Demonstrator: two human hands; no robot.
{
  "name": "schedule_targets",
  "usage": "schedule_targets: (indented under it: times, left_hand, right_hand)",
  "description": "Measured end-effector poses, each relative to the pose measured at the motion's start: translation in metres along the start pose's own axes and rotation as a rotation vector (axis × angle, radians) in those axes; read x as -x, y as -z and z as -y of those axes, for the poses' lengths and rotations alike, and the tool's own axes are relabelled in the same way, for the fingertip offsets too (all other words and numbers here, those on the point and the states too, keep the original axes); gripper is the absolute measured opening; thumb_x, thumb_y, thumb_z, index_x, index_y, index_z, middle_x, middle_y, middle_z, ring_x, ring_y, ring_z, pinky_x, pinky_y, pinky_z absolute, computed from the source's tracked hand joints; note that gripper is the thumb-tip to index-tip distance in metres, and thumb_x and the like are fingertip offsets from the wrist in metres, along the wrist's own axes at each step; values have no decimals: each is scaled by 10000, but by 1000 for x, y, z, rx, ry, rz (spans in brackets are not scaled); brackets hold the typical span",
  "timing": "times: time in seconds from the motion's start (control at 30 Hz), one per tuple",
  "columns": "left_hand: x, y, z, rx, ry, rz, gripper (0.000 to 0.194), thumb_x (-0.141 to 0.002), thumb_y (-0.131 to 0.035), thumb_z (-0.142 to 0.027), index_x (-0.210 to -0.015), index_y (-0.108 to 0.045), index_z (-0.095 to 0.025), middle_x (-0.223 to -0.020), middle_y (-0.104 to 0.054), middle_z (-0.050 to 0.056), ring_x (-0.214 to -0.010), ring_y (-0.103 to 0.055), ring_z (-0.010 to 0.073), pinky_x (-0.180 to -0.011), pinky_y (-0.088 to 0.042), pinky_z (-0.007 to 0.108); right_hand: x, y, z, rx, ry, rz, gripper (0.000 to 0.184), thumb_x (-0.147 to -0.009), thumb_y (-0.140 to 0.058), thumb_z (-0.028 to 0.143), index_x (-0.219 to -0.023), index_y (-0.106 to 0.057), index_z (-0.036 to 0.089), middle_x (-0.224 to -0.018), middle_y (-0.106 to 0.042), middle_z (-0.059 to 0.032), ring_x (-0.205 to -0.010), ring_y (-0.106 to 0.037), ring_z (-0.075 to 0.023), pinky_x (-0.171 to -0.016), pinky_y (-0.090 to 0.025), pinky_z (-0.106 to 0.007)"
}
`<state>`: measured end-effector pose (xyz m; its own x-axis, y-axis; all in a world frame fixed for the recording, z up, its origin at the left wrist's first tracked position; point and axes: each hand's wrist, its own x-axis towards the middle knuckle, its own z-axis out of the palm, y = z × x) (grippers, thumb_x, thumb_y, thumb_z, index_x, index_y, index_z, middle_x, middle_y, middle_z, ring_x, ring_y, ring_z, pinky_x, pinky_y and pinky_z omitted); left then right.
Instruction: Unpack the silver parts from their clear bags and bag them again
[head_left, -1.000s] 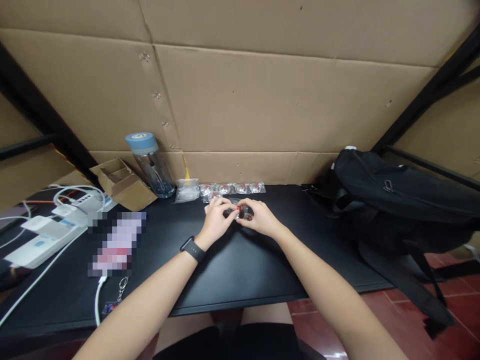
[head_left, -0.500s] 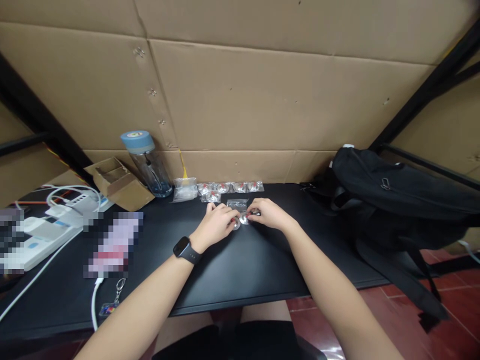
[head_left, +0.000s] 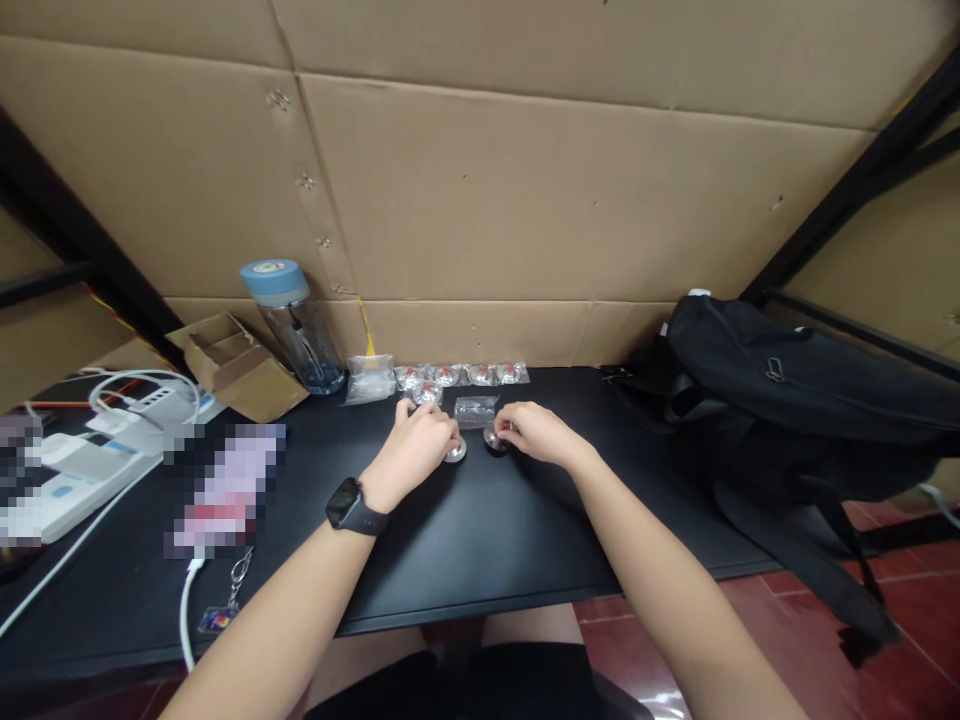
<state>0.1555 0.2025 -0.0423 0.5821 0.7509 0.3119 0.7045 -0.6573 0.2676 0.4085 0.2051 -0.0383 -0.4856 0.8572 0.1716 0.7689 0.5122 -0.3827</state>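
My left hand (head_left: 417, 448), with a dark watch (head_left: 355, 506) on its wrist, pinches a small round silvery metal disc (head_left: 456, 454) just above or on the black desk mat. My right hand (head_left: 534, 433) has its fingertips closed on a second shiny round metal disc (head_left: 493, 440), which appears tilted. Fingers cover part of both discs. A clear plastic bag (head_left: 475, 410) lies flat just beyond the gap between my hands. Behind it, several bagged metal discs with red marks (head_left: 447, 375) stand grouped near the cardboard wall.
Clear plastic bags (head_left: 370, 380) are stacked left of the bagged discs. Further left are a blue-lidded bottle (head_left: 300, 335), an open cardboard box (head_left: 247, 370), a power strip (head_left: 112, 455), a blurred phone (head_left: 229, 490) and a keychain (head_left: 219, 618). A black backpack (head_left: 787, 390) sits at right.
My hands and the two discs, close together before, have moved apart. The left went left and slightly nearer to me; the right shifted little. The plastic bag between them shows more fully.
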Motion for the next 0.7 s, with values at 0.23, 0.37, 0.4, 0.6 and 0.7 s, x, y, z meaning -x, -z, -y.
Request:
schedule_targets:
  times: [0.23, 0.37, 0.4, 0.6, 0.7]
  left_hand:
    - [-9, 12, -7, 214, 171, -187, 174, -982, -568, -350, -906, -697, -261, -989, -758, -2, -1009, -638, 221, -934, -303, 409]
    - [-10, 8, -11, 325, 188, -231, 171, -978, -575, -360, -920, -701, -261, -1014, -756, -8, -1005, -652, 210, -930, -374, 384]
    - [-10, 6, -12, 351, 184, -238, 166, -977, -575, -352, -920, -700, -259, -1017, -756, -6, -1004, -654, 206, -926, -392, 377]
    - [-10, -2, -10, 416, 211, -283, 142, -963, -589, -336, -909, -702, -269, -987, -756, -13, -1010, -656, 199, -929, -448, 370]
    - [-11, -5, -10, 402, 238, -299, 136, -955, -596, -336, -910, -710, -276, -997, -756, -15, -1033, -650, 203, -950, -437, 380]
  right_hand:
    - [-6, 1, 11, -411, -31, -324, 134, -943, -619, 321, -909, -669, 201, -886, -675, -39, -754, -626, -160, -674, -487, -273]
    - [-9, -12, 27, -671, -7, -367, 204, -930, -647, 404, -899, -661, 203, -1138, -656, -86, -935, -671, -194, -753, -561, -304]
    - [-9, -15, 30, -761, -14, -347, 219, -922, -657, 420, -903, -655, 202, -1199, -643, -92, -942, -680, -194, -772, -579, -318]
    - [-10, -25, 32, -1157, -98, -254, 292, -851, -748, 444, -1026, -651, 230, -1201, -660, -67, -855, -728, -179, -741, -650, -354]
    - [-11, -26, 31, -1242, -147, -230, 436, -830, -783, 393, -1227, -645, 278, -1156, -671, -54, -821, -746, -174, -730, -658, -342]
